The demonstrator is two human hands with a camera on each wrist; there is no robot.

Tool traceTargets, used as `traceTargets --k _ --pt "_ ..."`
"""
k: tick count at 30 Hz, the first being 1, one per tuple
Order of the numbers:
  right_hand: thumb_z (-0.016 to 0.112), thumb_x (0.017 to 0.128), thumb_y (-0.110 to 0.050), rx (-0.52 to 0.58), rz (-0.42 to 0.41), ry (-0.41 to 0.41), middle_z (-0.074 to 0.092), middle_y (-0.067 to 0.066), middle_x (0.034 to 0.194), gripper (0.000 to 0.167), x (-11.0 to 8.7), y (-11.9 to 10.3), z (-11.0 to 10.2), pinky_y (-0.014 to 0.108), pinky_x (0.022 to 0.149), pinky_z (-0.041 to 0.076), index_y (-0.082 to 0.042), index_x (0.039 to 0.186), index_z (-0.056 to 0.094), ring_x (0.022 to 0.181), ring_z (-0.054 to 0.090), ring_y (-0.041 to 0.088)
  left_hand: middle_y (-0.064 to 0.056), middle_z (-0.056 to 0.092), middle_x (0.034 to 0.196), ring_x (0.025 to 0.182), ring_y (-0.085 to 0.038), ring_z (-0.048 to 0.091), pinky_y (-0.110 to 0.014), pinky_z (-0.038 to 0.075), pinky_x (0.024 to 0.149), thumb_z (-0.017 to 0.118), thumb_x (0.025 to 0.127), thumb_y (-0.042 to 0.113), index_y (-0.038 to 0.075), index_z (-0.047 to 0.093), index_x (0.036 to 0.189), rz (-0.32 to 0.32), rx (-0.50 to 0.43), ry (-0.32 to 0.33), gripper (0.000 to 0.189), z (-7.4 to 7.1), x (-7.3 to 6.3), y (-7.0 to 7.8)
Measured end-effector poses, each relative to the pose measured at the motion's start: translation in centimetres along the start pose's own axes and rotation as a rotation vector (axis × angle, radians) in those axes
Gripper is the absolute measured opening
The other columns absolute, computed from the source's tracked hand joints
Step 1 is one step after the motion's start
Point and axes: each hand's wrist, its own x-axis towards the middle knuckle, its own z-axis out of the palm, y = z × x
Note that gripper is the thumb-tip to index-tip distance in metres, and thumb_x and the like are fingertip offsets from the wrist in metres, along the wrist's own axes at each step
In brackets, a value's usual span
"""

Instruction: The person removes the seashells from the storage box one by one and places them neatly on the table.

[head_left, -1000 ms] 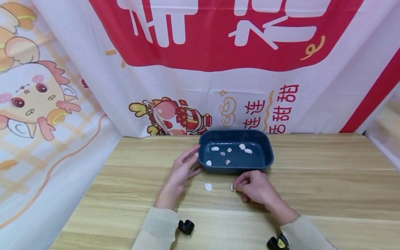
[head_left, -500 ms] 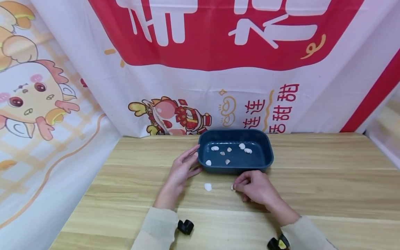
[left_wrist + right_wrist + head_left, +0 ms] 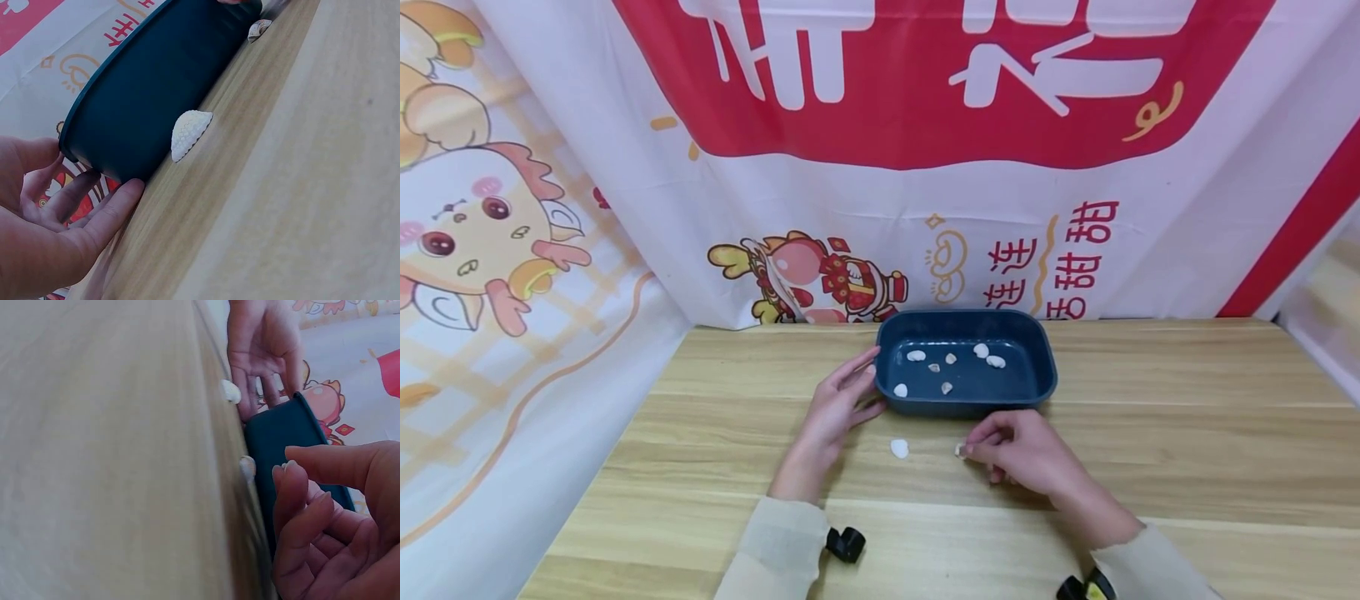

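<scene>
A dark blue rectangular tub (image 3: 966, 408) stands at the back of the table, with several shells lying inside it. My left hand (image 3: 833, 412) rests against the tub's left end, fingers stretched along the outside wall and rim. In front of the tub lies a white ribbed shell (image 3: 190, 134). To its right is a smaller, brownish-white shell (image 3: 247, 467) on the tabletop. Right beside that shell is my right hand (image 3: 1026, 450), its thumb and fingers loosely bent. In the right wrist view the right fingertips (image 3: 294, 475) are apart from both table shells.
The wooden table (image 3: 1187, 433) reaches back to a hanging white and red printed cloth (image 3: 880, 200), which stands right behind the tub. Another printed cloth (image 3: 497, 350) hangs along the left side. Black wrist mounts (image 3: 846, 545) sit at both sleeve cuffs.
My right hand has drawn back slightly to the right and toward me, while the brownish-white shell stays in its place. My left hand, the tub and the other shells have not moved.
</scene>
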Motion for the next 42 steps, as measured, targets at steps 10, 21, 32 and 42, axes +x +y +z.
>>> traceTargets --k 10,21,32,42 --pt "0.08 0.098 -0.02 0.016 -0.035 -0.056 0.076 0.011 0.092 0.014 -0.7 -0.6 -1.7 0.032 0.058 0.058 -0.009 0.105 0.078 0.07 0.067 0.024 -0.001 0.058 0.161 0.145 -0.03 0.06 -0.053 0.058 0.113 0.061 0.111 0.03 0.039 0.066 0.145 -0.004 -0.004 0.0 0.035 0.0 -0.1 0.1" --pt "0.077 0.101 -0.023 -0.016 -0.107 -0.033 0.077 0.013 0.1 0.016 0.0 -4.1 -4.2 0.03 0.062 0.059 -0.01 0.109 0.08 0.075 0.069 0.024 -0.001 0.059 0.161 0.145 -0.029 0.061 -0.053 0.059 0.113 0.061 0.111 0.031 0.039 0.066 0.144 -0.001 -0.004 -0.006 0.035 -0.1 0.0 0.0" --pt "0.076 0.102 -0.027 -0.175 -0.103 -0.107 0.075 0.008 0.108 0.019 4.5 -6.0 -5.1 0.027 0.07 0.058 -0.011 0.11 0.081 0.079 0.068 0.021 -0.001 0.06 0.16 0.144 -0.028 0.061 -0.052 0.059 0.112 0.062 0.11 0.029 0.039 0.066 0.144 -0.001 -0.018 -0.006 0.036 -0.1 0.1 -0.1" --pt "0.075 0.102 -0.021 -0.129 -0.017 -0.155 0.076 0.008 0.117 0.02 7.7 -6.0 -4.3 0.024 0.074 0.059 -0.008 0.115 0.08 0.085 0.069 0.018 0.001 0.061 0.158 0.144 -0.028 0.061 -0.053 0.058 0.113 0.063 0.11 0.03 0.04 0.066 0.144 -0.005 -0.015 -0.011 0.036 -0.2 0.1 -0.1"
